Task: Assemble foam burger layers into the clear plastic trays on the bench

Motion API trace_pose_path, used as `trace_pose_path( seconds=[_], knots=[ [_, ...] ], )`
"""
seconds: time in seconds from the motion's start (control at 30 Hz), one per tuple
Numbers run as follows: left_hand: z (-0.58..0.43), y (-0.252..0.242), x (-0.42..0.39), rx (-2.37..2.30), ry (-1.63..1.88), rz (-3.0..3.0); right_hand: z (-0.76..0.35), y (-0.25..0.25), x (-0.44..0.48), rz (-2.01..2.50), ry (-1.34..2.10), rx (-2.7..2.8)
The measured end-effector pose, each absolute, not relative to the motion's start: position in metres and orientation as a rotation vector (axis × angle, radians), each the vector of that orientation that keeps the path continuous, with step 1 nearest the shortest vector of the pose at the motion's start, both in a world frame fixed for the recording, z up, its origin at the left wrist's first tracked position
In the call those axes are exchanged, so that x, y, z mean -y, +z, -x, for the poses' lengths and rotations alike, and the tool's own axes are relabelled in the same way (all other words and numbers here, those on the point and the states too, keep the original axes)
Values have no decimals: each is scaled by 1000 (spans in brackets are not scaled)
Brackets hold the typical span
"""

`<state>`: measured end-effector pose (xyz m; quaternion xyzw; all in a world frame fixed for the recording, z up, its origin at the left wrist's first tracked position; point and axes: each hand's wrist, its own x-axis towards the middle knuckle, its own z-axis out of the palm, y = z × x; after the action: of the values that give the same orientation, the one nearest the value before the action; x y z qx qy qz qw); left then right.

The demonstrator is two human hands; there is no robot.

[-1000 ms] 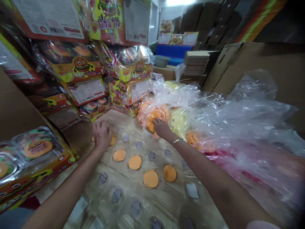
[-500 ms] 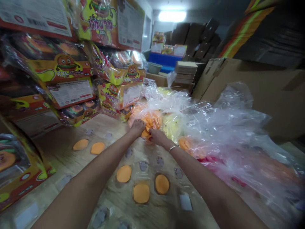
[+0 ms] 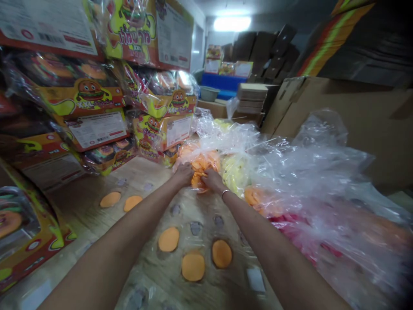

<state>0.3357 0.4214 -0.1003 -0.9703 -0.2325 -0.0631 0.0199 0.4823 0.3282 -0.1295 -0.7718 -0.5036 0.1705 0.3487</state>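
Note:
A clear plastic bag (image 3: pixel 183 150) full of thin orange discs (image 3: pixel 203 162) lies at the far end of the work surface, its mouth facing me. My left hand (image 3: pixel 183 174) is closed at the bag's left edge, apparently gripping the plastic. At the mouth, the curled fingers of my right hand (image 3: pixel 213 178) pinch an orange disc among the others. Nearer to me, several single orange discs, one of them a rounded orange disc (image 3: pixel 193 266), lie flat in a plastic-covered surface (image 3: pixel 161 275) with small grey patches between them.
Stacked burger-printed display boxes (image 3: pixel 93 97) wall off the left side. Right of the orange bag are a bag of yellow pieces (image 3: pixel 234 172) and a heap of clear plastic bags (image 3: pixel 300 172) with orange and pink contents. Large cardboard cartons (image 3: pixel 348 125) stand behind on the right.
My right hand has shifted slightly among the orange discs at the bag's mouth. My left hand has slid a little left and down at the bag's edge. The view has moved slightly.

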Motion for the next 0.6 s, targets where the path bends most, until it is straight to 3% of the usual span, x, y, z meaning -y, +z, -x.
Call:
trace_pose_path(
  seconds=[0.3,0.6],
  knots=[
    [-311,-76,-439,901,-548,3353,-493,-119,-311,1507,830,843],
    [-320,-79,-371,1387,-1257,3754,-458,-94,-288,1249,1066,770]
  ],
)
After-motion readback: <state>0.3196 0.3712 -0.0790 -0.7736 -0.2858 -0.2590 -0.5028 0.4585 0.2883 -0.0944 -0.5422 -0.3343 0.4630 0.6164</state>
